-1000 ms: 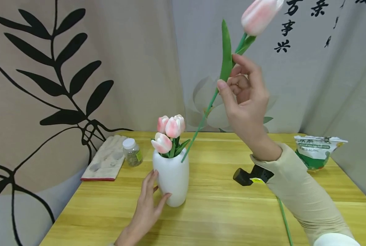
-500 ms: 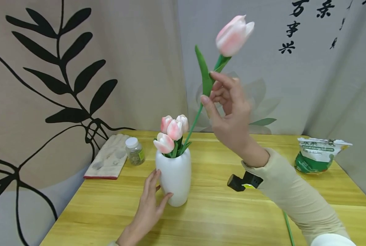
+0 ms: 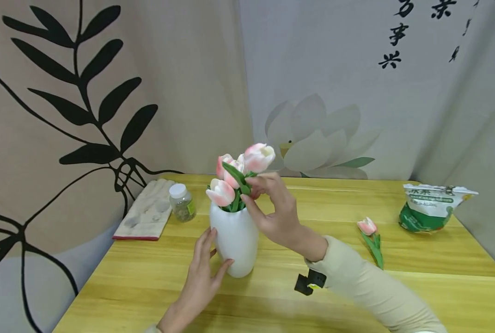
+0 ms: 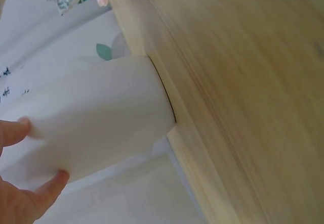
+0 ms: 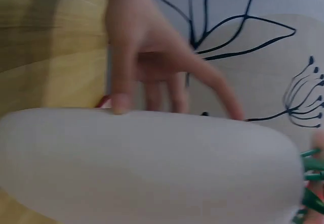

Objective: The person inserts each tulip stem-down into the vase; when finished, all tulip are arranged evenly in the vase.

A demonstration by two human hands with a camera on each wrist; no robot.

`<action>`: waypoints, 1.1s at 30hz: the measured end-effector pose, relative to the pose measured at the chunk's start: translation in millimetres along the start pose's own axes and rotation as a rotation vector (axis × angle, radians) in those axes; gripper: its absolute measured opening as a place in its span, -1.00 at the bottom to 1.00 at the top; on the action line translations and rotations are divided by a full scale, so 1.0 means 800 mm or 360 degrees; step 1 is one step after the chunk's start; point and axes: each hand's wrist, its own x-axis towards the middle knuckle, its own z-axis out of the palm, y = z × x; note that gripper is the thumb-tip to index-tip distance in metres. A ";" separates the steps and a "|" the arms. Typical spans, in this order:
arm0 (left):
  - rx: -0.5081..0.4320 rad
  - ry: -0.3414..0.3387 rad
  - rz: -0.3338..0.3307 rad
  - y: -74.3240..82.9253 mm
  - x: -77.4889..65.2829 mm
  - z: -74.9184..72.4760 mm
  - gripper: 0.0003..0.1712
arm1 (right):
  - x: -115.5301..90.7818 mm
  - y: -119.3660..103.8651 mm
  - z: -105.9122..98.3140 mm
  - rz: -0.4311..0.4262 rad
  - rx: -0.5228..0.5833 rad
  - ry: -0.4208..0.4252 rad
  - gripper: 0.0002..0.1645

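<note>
A white vase (image 3: 234, 243) stands upright on the wooden table, with several pink-and-white tulips (image 3: 221, 192) in its mouth. My left hand (image 3: 199, 273) holds the lower left side of the vase, thumb on the front. In the left wrist view its fingertips (image 4: 53, 183) touch the smooth vase wall (image 4: 101, 118). My right hand (image 3: 277, 208) is at the mouth, pinching another tulip (image 3: 259, 158) by its stem and leaves. That stem's lower end is hidden in the vase. The right wrist view shows the vase (image 5: 152, 166) with green stems (image 5: 313, 176) at its mouth.
One more tulip (image 3: 368, 226) lies on the table (image 3: 334, 199) beyond my right forearm. Further right sits a green-and-white bag (image 3: 426, 210). Left of the vase stand a small lidded jar (image 3: 182, 203) and a folded cloth (image 3: 145, 212). A patterned curtain (image 3: 189, 92) hangs behind.
My right hand has come down and left with the tulip, whose stem has gone into the vase. The tulip lying on the right has come into sight. My left hand stays on the vase.
</note>
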 end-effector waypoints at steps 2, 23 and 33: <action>0.0003 -0.0004 0.0000 0.000 0.000 -0.001 -0.02 | -0.011 0.001 0.004 0.0026 -0.0044 -0.0021 -0.73; -0.0017 0.0001 -0.0014 -0.001 0.000 0.001 -0.02 | -0.065 0.007 -0.003 0.0005 -0.0112 -0.0099 -0.79; 0.0021 0.0048 -0.0001 0.001 0.001 0.001 0.09 | -0.090 0.023 -0.076 0.0173 -0.0239 -0.0076 -0.68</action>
